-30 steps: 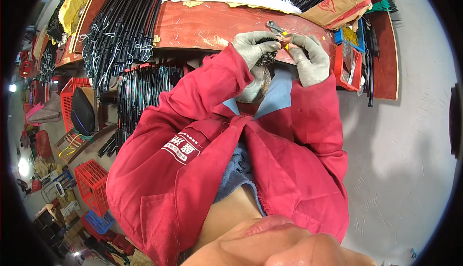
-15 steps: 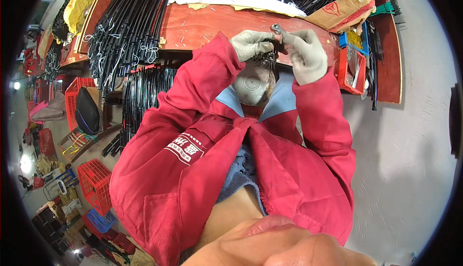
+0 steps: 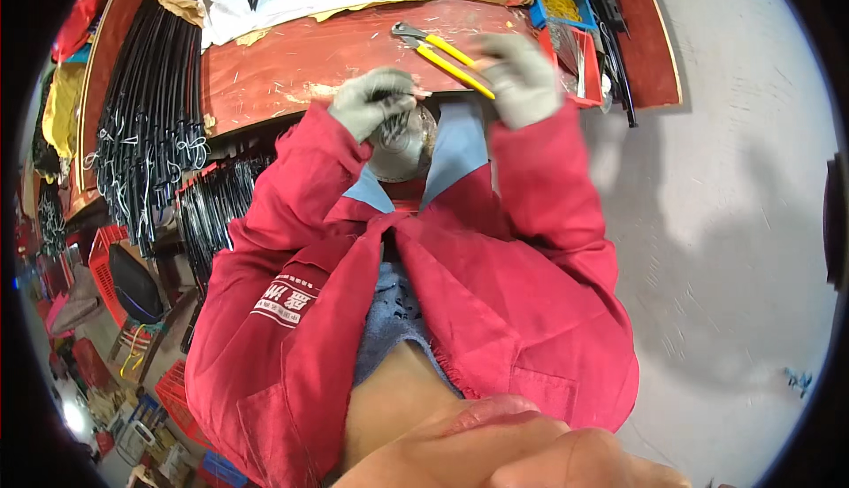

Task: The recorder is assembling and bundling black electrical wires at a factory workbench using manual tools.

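The left hand (image 3: 375,103), in a pale grey glove, has its fingers closed on a dark, tangled bundle of thin strands (image 3: 397,117) above a round, dull-metal bowl (image 3: 393,159), so that piece is not yet set down. The blurred, pale-gloved right hand (image 3: 520,80) is at the spread handles of the yellow-handled metal pliers (image 3: 449,65) (whether it grips them, I cannot tell). Pale scraps (image 3: 320,90) on the red wooden tabletop (image 3: 265,62) suggest some work is done; how much remains is unclear.
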Tool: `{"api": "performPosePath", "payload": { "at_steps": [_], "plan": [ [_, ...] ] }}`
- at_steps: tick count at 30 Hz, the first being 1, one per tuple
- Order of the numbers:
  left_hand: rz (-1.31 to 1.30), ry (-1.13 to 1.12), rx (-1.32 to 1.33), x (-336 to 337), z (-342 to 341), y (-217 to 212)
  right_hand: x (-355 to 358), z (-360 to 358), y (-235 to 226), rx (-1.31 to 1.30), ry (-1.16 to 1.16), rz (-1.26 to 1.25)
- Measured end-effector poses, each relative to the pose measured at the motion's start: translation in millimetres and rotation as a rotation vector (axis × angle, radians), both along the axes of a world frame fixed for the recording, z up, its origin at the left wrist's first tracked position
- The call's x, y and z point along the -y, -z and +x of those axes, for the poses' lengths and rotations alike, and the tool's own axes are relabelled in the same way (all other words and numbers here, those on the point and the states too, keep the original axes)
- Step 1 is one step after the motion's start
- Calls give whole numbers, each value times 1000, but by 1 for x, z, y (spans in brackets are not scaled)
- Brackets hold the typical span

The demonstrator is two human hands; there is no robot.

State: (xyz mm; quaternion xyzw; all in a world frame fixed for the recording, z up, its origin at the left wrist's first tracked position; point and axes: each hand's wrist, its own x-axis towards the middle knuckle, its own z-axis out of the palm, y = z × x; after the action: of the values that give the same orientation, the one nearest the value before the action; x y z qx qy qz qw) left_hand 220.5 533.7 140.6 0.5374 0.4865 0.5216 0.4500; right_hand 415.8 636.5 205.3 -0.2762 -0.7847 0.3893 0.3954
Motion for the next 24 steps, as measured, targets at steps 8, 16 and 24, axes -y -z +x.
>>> {"api": "performPosePath", "payload": {
  "at_steps": [8, 16, 24],
  "plan": [
    [464, 122, -511, 34, 12, 53, -112, 119, 73, 870, 423, 482],
    [101, 81, -905, 55, 20, 27, -109, 120, 67, 922, 392, 493],
    [158, 126, -1030, 57, 18, 48, -88, 109, 61, 806, 487, 520]
  ]
}}
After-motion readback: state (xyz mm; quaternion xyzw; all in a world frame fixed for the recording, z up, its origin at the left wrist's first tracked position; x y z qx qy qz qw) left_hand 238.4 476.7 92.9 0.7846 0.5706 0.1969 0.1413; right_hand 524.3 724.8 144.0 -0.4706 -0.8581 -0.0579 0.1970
